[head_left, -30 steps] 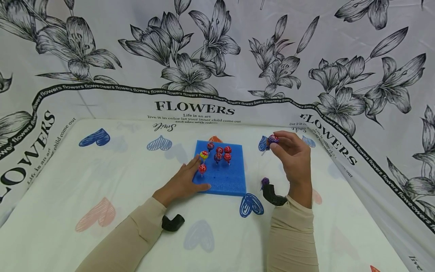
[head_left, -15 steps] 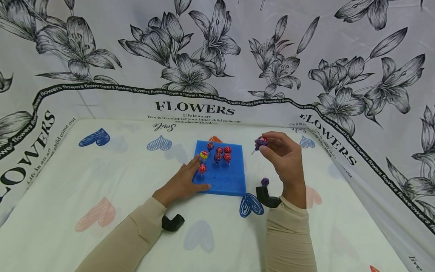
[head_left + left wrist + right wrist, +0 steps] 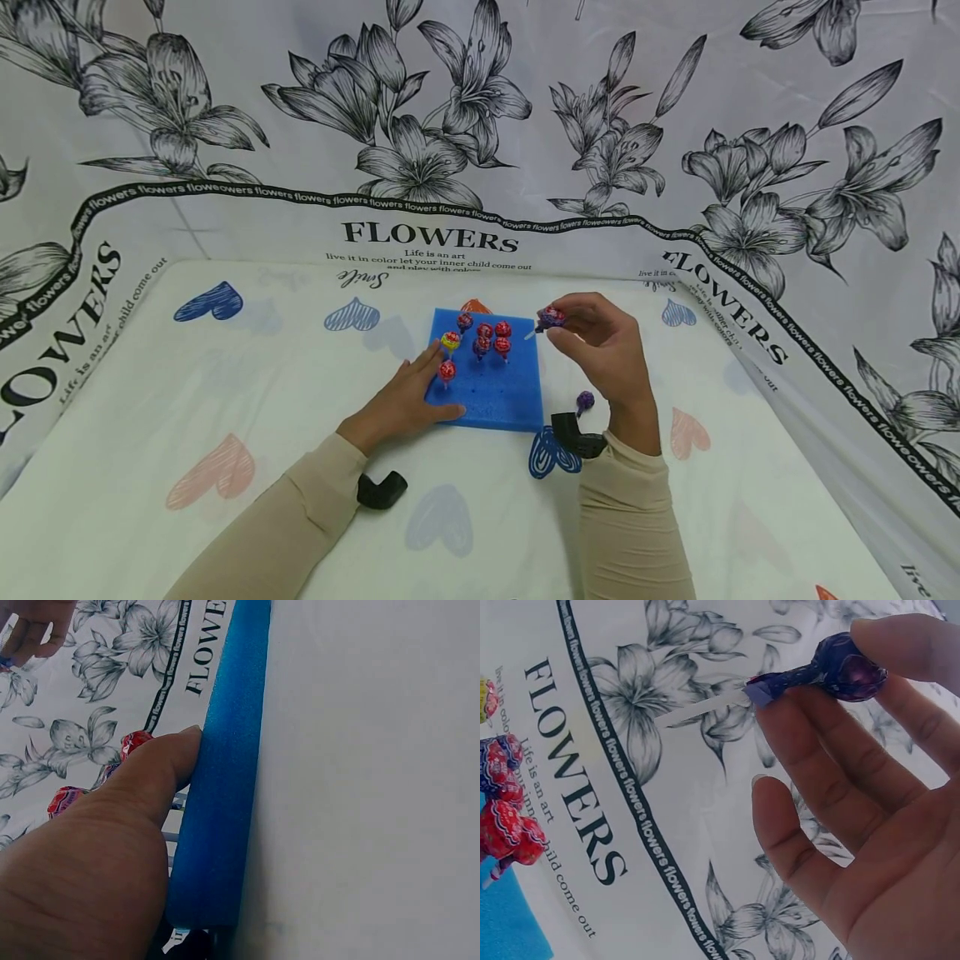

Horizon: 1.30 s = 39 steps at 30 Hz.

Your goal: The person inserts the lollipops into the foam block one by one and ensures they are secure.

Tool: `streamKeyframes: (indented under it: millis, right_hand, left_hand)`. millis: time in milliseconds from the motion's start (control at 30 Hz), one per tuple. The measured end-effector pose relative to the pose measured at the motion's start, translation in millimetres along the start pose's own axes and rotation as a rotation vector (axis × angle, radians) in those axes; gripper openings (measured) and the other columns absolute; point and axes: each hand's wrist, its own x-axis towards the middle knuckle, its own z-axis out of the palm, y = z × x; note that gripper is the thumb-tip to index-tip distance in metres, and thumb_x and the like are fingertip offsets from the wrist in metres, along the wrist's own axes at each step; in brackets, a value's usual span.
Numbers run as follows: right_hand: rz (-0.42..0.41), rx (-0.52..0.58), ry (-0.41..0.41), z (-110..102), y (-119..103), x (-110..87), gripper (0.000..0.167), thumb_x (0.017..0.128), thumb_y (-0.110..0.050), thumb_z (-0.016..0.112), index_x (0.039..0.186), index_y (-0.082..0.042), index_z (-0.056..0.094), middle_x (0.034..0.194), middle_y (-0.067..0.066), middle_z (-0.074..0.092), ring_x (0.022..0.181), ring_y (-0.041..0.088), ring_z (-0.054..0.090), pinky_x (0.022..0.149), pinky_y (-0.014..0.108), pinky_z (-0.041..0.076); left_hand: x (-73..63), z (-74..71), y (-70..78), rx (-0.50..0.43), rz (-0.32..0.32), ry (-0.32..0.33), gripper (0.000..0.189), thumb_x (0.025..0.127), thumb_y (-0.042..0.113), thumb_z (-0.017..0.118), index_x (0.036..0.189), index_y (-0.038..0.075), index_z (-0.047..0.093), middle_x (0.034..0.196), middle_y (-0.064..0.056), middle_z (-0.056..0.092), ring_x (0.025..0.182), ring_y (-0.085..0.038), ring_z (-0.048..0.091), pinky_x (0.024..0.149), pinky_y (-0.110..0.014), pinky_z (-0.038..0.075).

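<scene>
A purple-wrapped lollipop (image 3: 849,669) is pinched by its head between thumb and fingers of my right hand (image 3: 606,350). Its white stick points left and slightly down, just above the right edge of a blue foam block (image 3: 498,402). Several lollipops stand upright in the block: red ones (image 3: 502,329) toward its upper right, a yellow one (image 3: 450,342) and a red-pink one (image 3: 447,372) near its left side. My left hand (image 3: 397,407) rests on the block's left edge, fingers extended. In the left wrist view the thumb (image 3: 150,769) lies against the blue foam.
Another purple lollipop (image 3: 585,402) lies on the tablecloth (image 3: 300,392) right of the block, beside my right wrist. Black camera mounts (image 3: 382,492) sit at both wrists. Behind the table hangs a flower-print cloth (image 3: 540,108).
My right hand has moved left with the purple lollipop, from well right of the foam block to its right edge. The left hand and the block have stayed put.
</scene>
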Motion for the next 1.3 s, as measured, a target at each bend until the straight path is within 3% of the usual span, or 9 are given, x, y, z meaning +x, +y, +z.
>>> streamKeyframes:
  millis: [333,867,1300]
  right_hand:
    - [0.116,-0.033,-0.141,14.4,11.3,3.4,0.025,0.085,0.008,0.066,0.110,0.006,0.063,0.106,0.015,0.063,0.095,0.028,0.062,0.087,0.038,0.052]
    - [0.362,-0.089,-0.286,32.9,24.9,3.5,0.024,0.086,-0.001,0.070,0.110,-0.004,0.067,0.103,0.008,0.065,0.095,0.025,0.065,0.083,0.040,0.054]
    - [0.402,-0.073,-0.382,40.2,38.5,3.3,0.021,0.085,0.000,0.071,0.106,-0.004,0.067,0.101,0.007,0.066,0.095,0.023,0.065,0.087,0.038,0.052]
  left_hand:
    - [0.2,-0.3,-0.7,0.005,0.014,0.007,0.103,0.082,0.060,0.067,0.154,0.007,0.017,0.161,-0.002,0.004,0.145,-0.028,0.009,0.115,-0.042,0.004]
    - [-2.5,-2.9,2.6,0.006,-0.009,-0.005,0.104,0.080,0.064,0.065,0.155,0.009,0.017,0.161,-0.002,0.004,0.145,-0.029,0.007,0.115,-0.044,0.005]
    - [-2.9,-2.5,2.2,-0.003,-0.002,0.000,0.105,0.080,0.065,0.064,0.155,0.009,0.017,0.161,0.000,0.003,0.145,-0.030,0.006,0.115,-0.045,0.005]
